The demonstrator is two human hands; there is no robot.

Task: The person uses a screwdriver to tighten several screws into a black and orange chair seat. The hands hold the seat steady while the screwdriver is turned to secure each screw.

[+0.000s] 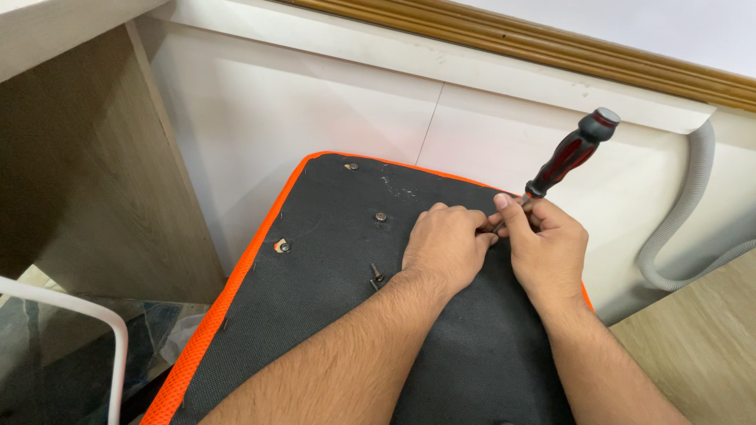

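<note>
Black fabric panel [441,370] with orange edging is carrying the work: near its far right edge, the left hand [445,245] and right hand [545,244] are pinching the screwdriver [568,155] shaft, seemingly seating its hidden tip; steady downward pressure looks needed. Loose screws [377,275] are lying mid-panel.

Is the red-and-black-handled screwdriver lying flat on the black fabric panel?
No, the red-and-black-handled screwdriver stands tilted, handle up, its shaft pinched between the left hand and right hand.

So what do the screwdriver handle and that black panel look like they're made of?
Screwdriver handle: probably hard plastic with rubbery grip, judging by its glossy red and matte black ribbed sections. Black panel: woven fabric, going by its fine matte grain, with orange mesh edging.
</note>
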